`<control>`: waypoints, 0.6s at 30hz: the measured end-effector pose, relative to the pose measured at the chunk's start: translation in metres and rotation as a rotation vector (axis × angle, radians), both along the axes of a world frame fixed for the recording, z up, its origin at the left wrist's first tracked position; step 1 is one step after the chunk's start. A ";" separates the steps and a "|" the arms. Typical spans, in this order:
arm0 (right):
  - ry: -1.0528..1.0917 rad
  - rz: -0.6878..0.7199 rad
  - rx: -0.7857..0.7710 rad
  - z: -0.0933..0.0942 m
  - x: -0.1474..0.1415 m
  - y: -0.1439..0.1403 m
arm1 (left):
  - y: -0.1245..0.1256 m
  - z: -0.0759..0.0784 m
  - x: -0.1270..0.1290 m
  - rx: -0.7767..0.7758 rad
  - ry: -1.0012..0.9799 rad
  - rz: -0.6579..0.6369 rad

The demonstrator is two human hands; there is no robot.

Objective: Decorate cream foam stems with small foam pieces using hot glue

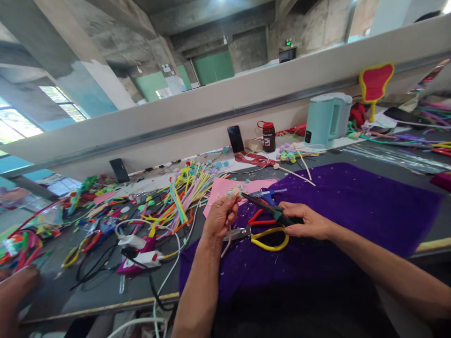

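My left hand (221, 216) is closed, pinching a small cream fluffy pipe cleaner flower (236, 192) between thumb and fingers. Its pale stem (227, 244) hangs below the hand. In my right hand (306, 220) is a long dark tool (262, 204) with a black and green handle, its tip touching or very near the flower; its exact kind is unclear. Beneath the hands, scissors (269, 238) with red and yellow handles lie on a purple cloth (334, 202) dotted with pale scraps. A blue glue gun (268, 195) rests behind the tool, beside a pink sheet (216, 192).
Left of the cloth lie bundled coloured pipe cleaners (186, 197), a power strip (141, 263) with cables, and other scissors (81, 246). Behind stand a phone (235, 139), a brown bottle (268, 138) and a light-blue kettle (324, 119). Another person's hand (21, 284) is at far left.
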State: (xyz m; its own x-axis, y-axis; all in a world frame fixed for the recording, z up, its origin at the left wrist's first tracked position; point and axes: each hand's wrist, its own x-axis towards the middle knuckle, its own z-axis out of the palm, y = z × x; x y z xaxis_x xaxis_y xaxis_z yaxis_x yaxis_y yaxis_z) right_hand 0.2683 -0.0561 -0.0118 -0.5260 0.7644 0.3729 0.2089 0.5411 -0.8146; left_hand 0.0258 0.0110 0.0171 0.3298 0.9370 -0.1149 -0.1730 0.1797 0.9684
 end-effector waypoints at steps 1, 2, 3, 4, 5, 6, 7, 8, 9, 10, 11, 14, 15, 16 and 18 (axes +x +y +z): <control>-0.004 -0.001 0.004 0.000 0.000 0.000 | 0.000 0.000 0.000 0.005 -0.001 -0.001; -0.008 -0.002 0.009 0.000 0.000 0.000 | 0.000 0.000 0.000 0.011 -0.001 -0.004; -0.013 -0.005 0.014 -0.001 0.000 0.000 | 0.000 0.000 0.001 0.017 -0.002 -0.007; -0.016 -0.009 0.018 -0.001 0.000 -0.001 | -0.001 0.000 0.001 0.023 -0.002 -0.011; -0.020 -0.014 0.021 -0.001 0.000 -0.001 | -0.001 0.000 0.001 0.027 0.000 -0.015; -0.023 -0.019 0.022 -0.002 0.000 -0.001 | -0.001 -0.001 0.001 0.030 0.003 -0.019; -0.026 -0.023 0.024 -0.002 0.000 -0.001 | -0.001 -0.001 0.001 0.032 0.006 -0.024; -0.029 -0.025 0.025 -0.002 0.000 -0.001 | -0.001 -0.001 0.001 0.033 0.009 -0.029; -0.032 -0.027 0.029 -0.002 0.000 -0.002 | -0.002 0.000 0.002 0.035 0.013 -0.033; -0.036 -0.031 0.034 -0.002 0.000 -0.002 | -0.002 0.000 0.002 0.034 0.018 -0.038; -0.038 -0.034 0.041 -0.002 -0.001 -0.002 | -0.002 0.000 0.002 0.035 0.021 -0.039; -0.048 -0.043 0.058 -0.002 -0.001 -0.002 | -0.003 0.002 0.003 0.037 0.031 -0.035; -0.050 -0.045 0.062 -0.002 -0.002 -0.002 | -0.004 0.002 0.004 0.037 0.036 -0.031; -0.051 -0.044 0.066 -0.002 -0.002 -0.002 | -0.004 0.003 0.004 0.037 0.042 -0.030; -0.052 -0.042 0.072 -0.002 -0.002 -0.002 | -0.005 0.003 0.004 0.036 0.056 -0.036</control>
